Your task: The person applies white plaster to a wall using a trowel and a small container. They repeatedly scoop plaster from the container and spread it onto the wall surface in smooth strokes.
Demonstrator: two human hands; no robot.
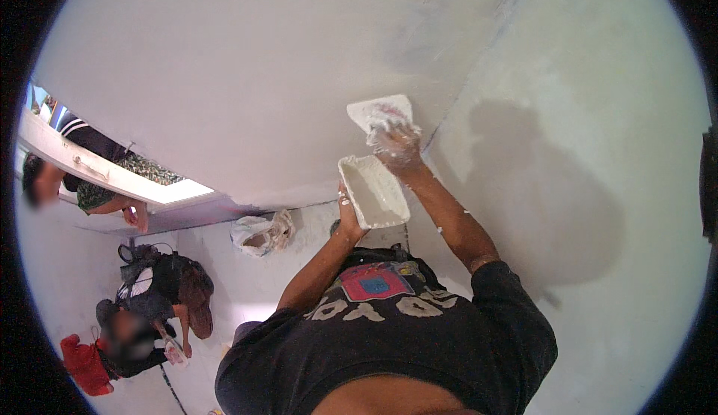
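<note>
My left hand (348, 211) is wrapped around the side of a white rectangular mud pan (374, 192), which is tilted and coated with putty. Flecks of white dot its fingers. Farther ahead, my right hand (398, 145), smeared with white putty, grips a flat white putty spreader (381, 110). The spreader's face appears to lie against the pale wall (284, 101), close to the corner. Part of the spreader is hidden under the fingers and the putty.
A second wall (568, 78) meets the first at a corner on the right and carries my shadow. A white plastic bag (262, 234) rests on the floor. At left, a person (97, 168) is by a white-framed opening (112, 172); another person (131, 325) is at lower left.
</note>
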